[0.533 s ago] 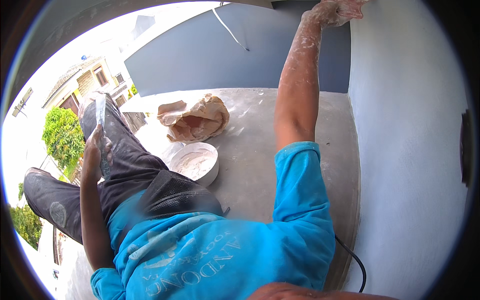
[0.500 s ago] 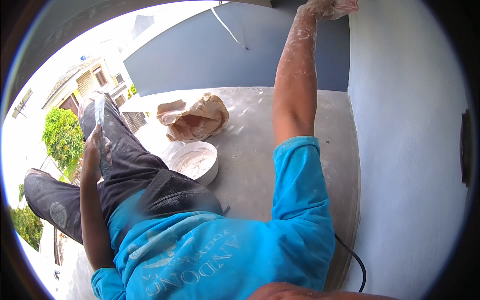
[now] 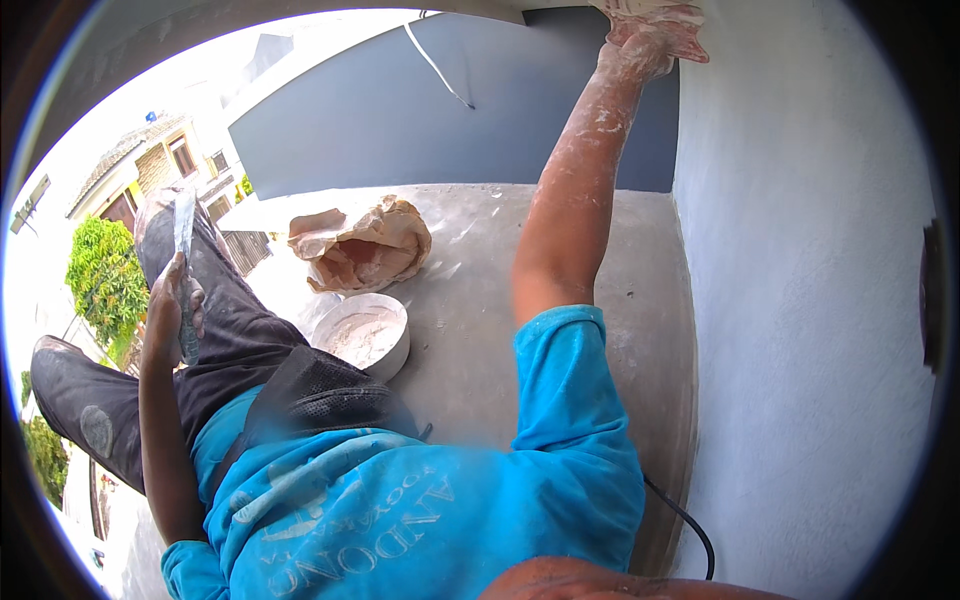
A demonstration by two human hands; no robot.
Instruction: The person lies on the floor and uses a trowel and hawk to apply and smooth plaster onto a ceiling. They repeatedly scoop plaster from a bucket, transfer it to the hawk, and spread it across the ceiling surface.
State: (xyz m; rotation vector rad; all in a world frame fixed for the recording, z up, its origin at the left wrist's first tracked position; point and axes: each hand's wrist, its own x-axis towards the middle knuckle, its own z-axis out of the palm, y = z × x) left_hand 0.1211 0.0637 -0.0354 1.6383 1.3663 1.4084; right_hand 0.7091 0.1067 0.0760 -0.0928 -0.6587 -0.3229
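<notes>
My left hand (image 3: pixel 165 305), whitened with powder, is closed round a long, flat, grey-white coated blade (image 3: pixel 184 225) seen edge-on. It is held upright beside my bent knee; its exact kind is unclear. My right arm stretches up to the top of the view, where my dusty right hand (image 3: pixel 640 52) is closed on a thin reddish, powder-smeared sheet (image 3: pixel 682 28). This hand is by the white wall (image 3: pixel 800 300), near its corner with the grey-blue panel; the upper end of the sheet is cut off by the frame.
A white bucket (image 3: pixel 398 350) of pale powder or paste stands on the concrete floor (image 3: pixel 470 290) by my legs. Just beyond it lies an open, crumpled paper sack (image 3: pixel 405 225). A white cable (image 3: pixel 432 62) hangs before the grey-blue panel (image 3: pixel 350 130). A black cord (image 3: pixel 690 518) lies along the wall's foot.
My right hand has come lower in the view, showing more of the reddish sheet. The whole scene has shifted slightly left. My left hand keeps hold of the blade.
</notes>
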